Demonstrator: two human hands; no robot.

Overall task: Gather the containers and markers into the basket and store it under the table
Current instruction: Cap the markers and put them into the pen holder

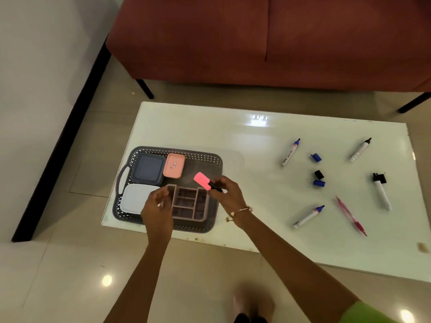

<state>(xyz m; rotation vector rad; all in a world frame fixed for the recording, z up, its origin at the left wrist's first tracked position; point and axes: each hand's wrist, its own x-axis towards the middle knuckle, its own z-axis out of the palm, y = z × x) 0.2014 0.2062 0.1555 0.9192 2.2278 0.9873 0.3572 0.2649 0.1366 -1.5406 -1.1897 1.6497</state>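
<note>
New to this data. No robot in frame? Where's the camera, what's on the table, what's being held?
No robot: these are a person's two bare hands, filmed by one wide camera worn on the head, looking down. The right hand pinches a pink highlighter above a grey basket on the white table. The basket holds three lidded boxes and a divided tray. The left hand is at the tray's edge; its grip is unclear. Farther right lie uncapped markers, loose caps and a pink pen.

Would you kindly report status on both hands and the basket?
Right hand pinching pink highlighter over grey lattice plastic basket. Left hand by mauve divided tray, grip unclear. Three lidded containers in; four markers loose on white glass table.
</note>
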